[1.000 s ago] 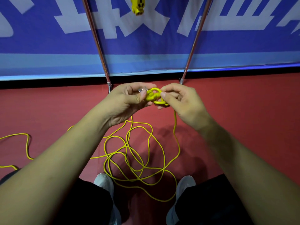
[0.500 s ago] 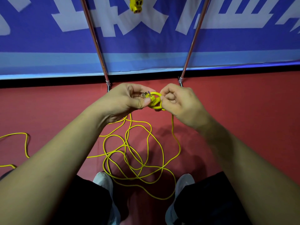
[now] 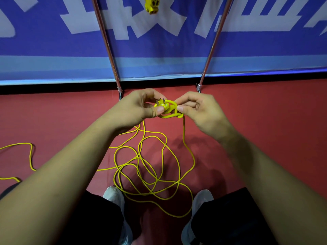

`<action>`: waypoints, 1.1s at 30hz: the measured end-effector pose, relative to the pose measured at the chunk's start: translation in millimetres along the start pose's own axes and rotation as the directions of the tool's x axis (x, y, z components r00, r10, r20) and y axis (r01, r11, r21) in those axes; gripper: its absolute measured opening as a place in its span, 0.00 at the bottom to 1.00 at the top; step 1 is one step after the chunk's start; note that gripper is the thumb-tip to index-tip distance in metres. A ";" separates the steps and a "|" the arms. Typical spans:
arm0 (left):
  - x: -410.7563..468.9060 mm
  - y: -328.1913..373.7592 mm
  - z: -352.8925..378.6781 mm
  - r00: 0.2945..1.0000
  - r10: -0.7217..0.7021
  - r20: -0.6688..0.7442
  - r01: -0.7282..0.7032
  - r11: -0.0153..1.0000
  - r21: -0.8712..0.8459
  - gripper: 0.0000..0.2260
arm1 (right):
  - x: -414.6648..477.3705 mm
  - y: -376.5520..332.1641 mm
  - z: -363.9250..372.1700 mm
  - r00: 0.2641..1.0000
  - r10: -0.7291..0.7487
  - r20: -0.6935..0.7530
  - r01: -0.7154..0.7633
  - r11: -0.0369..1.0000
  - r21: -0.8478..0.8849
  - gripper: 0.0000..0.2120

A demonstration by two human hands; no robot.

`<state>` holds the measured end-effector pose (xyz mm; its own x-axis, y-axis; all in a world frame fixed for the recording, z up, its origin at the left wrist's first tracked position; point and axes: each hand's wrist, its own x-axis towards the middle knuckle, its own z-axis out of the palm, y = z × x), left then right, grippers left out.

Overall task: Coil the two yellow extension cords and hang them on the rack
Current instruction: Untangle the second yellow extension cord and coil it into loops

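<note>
A: Where's the cord?

B: The yellow cord point(image 3: 152, 167) lies in loose tangled loops on the red floor point(image 3: 265, 121), between 2 white shoes point(image 3: 115, 197). Its plug point(image 3: 161, 105), prongs up, is raised in front of the person.

A: Who holds it?

B: The left hand point(image 3: 138, 108) pinches the plug between thumb and fingers. The right hand point(image 3: 198, 110) pinches a small loop point(image 3: 172, 110) of cord just beside it.

A: Beyond that?

B: 2 metal rack poles point(image 3: 106, 43) slant against a blue banner point(image 3: 53, 50). A yellow socket point(image 3: 151, 5) hangs at the top edge.
</note>
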<state>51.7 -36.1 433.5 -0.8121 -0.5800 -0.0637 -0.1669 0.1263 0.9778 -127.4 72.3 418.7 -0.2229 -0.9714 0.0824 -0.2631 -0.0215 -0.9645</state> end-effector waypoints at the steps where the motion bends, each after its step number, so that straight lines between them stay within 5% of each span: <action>1: -0.3 -0.6 -0.1 1.000 -0.006 -0.011 0.006 0.999 -0.034 0.10 | 0.5 -0.8 -0.8 1.000 -0.002 -0.013 0.002 1.000 -0.006 0.08; 10: 0.8 0.4 3.5 0.995 0.043 -0.094 -0.029 0.990 0.141 0.10 | 5.6 -2.3 -1.7 0.998 0.054 -0.012 -0.054 0.998 -0.026 0.13; 16: -1.1 -1.4 14.6 0.984 -0.176 -0.038 0.149 0.917 -0.370 0.02 | 3.8 -0.6 -2.2 0.995 0.070 -0.071 -0.066 0.996 0.054 0.11; 20: 2.8 -3.1 12.1 0.977 -0.154 -0.144 0.112 0.958 -0.264 0.05 | 4.9 -1.2 -2.0 0.993 0.046 -0.109 -0.054 0.996 -0.066 0.12; 24: 4.1 -0.9 11.9 0.964 0.016 -0.264 0.008 0.996 0.088 0.09 | 6.0 3.2 -2.8 0.991 0.025 -0.133 -0.062 0.958 -0.278 0.11; 26: 4.6 -1.9 10.0 0.960 0.064 -0.271 -0.030 0.992 0.125 0.08 | 8.1 6.1 -2.0 0.984 0.076 -0.161 -0.120 0.952 -0.283 0.09; 33: 5.5 -16.2 15.2 0.973 -0.129 -0.191 0.076 0.962 -0.261 0.09 | 6.3 6.8 -4.2 0.961 0.238 -0.139 -0.260 0.951 -0.170 0.08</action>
<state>41.4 -29.1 414.3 -0.6618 -0.7346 -0.1495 -0.0766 -0.1321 0.9883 -134.5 67.1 413.7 -0.4077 -0.9059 -0.1149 -0.3520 0.2720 -0.8956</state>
